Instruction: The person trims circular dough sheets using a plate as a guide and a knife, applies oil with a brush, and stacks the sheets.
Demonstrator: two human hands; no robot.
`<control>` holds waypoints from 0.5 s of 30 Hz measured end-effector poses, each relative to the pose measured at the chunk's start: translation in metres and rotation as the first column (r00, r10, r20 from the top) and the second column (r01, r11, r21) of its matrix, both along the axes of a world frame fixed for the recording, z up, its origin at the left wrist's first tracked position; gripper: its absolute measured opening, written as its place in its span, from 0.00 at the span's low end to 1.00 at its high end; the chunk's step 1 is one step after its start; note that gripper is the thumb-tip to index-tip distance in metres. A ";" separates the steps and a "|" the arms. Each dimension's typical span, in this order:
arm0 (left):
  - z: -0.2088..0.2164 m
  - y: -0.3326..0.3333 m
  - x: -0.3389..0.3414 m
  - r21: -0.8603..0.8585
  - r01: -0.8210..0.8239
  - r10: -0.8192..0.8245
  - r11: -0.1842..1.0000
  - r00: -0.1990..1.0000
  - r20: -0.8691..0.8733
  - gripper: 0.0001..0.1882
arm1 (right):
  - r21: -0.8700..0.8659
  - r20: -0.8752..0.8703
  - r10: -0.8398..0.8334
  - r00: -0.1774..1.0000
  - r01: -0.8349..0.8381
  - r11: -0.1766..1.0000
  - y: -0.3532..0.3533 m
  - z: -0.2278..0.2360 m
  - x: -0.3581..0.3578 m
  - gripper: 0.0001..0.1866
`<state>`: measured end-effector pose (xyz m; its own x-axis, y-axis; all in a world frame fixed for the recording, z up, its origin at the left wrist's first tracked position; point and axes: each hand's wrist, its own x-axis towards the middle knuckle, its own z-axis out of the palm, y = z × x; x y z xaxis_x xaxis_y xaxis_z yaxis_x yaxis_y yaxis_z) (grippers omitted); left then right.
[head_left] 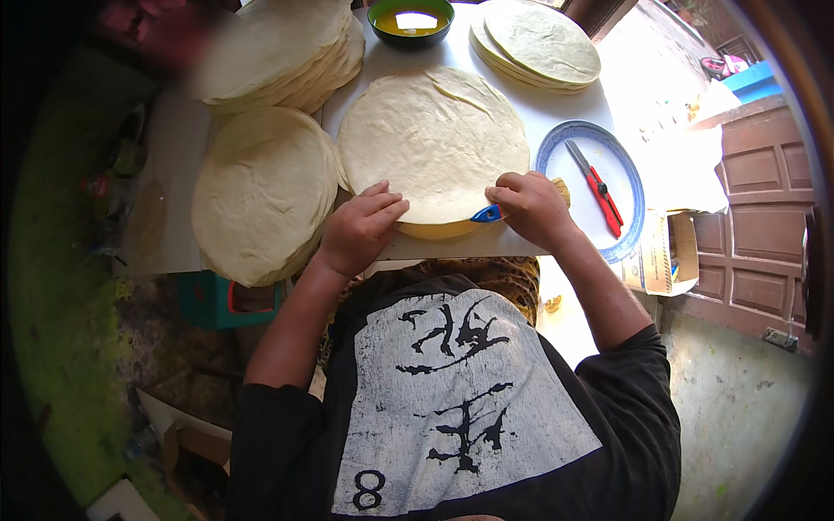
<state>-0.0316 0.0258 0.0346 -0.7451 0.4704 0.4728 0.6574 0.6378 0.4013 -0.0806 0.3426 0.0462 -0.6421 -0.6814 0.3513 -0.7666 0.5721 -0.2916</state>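
Observation:
A wide round dough sheet [426,143] lies on a stack in front of me, with faint wrinkles near its far edge. My left hand [360,227] has its fingers bent over the near-left edge of that sheet, gripping the rim. At the near-right edge, my right hand [534,208] is closed around a brush; its blue handle [486,214] points left and its pale bristles [563,191] show past the knuckles. The right fingertips also touch the sheet's edge. Beneath, the rim of another dough round shows.
More dough stacks stand at left [261,187], far left [278,48] and far right [543,43]. A green bowl [409,39] of yellow liquid sits at the back. On the right, a blue-rimmed plate [632,165] holds a red utility knife [601,193]. A cardboard box [682,252] stands beyond.

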 end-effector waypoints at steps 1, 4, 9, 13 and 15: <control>-0.001 -0.002 0.000 0.001 -0.001 0.001 1.000 1.000 0.001 0.17 | 0.001 0.001 0.001 1.000 -0.001 1.000 -0.001 0.002 0.000 0.08; 0.000 -0.007 0.000 -0.022 -0.022 0.022 1.000 1.000 -0.002 0.16 | 0.032 0.024 0.032 0.999 -0.033 0.999 -0.005 0.004 0.001 0.12; 0.001 -0.007 -0.001 0.016 0.015 -0.016 1.000 0.999 0.048 0.13 | -0.007 0.007 0.020 1.000 -0.020 1.000 -0.004 0.000 0.002 0.09; -0.001 -0.009 0.005 0.033 0.001 -0.005 0.999 0.993 0.122 0.14 | 0.024 0.015 0.016 1.000 -0.017 1.000 -0.006 0.002 0.005 0.10; 0.004 -0.011 0.001 0.023 0.000 -0.002 1.000 0.997 0.081 0.14 | 0.020 0.017 0.027 1.000 -0.027 0.999 -0.008 0.006 0.003 0.10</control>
